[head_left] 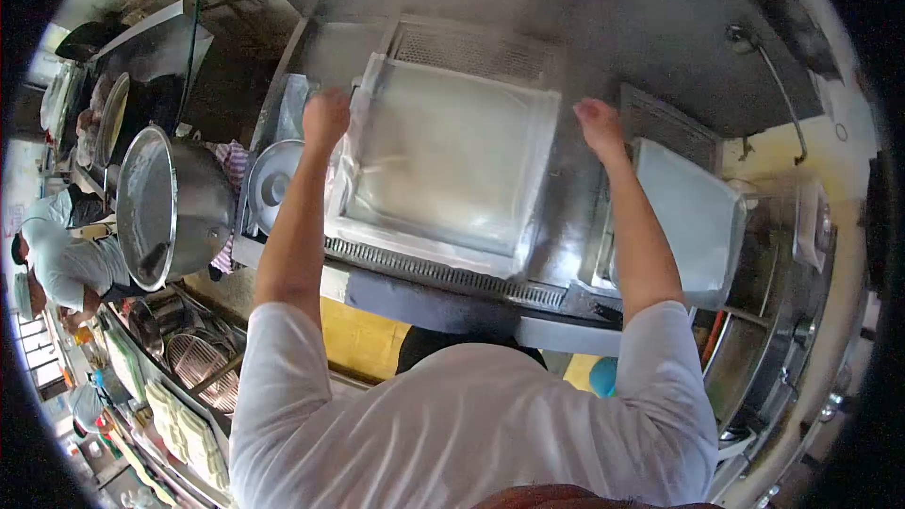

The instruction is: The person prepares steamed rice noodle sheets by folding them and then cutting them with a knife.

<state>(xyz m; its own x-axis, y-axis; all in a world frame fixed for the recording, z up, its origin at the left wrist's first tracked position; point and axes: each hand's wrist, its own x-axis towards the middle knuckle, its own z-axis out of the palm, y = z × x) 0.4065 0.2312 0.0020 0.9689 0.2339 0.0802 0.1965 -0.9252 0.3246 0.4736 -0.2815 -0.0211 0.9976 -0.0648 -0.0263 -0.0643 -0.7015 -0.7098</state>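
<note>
A square tray or frame (443, 155) covered by a pale, translucent sheet lies on the metal counter in front of me. At its upper left edge is my left hand (326, 117), its fingers curled together; whether they hold a bit of the sheet's edge is hidden. My right hand (599, 123) is over the counter, a little right of the tray's upper right corner and apart from it. Its fingers are bent inward, with anything between them too small to make out.
Left of the tray are a round metal lid (273, 179) and a large metal bowl (149, 207). A pale-covered tray (683, 217) stands at the right. A faucet pipe (782, 85) hangs at the upper right. Co-workers (71, 254) are at the far left.
</note>
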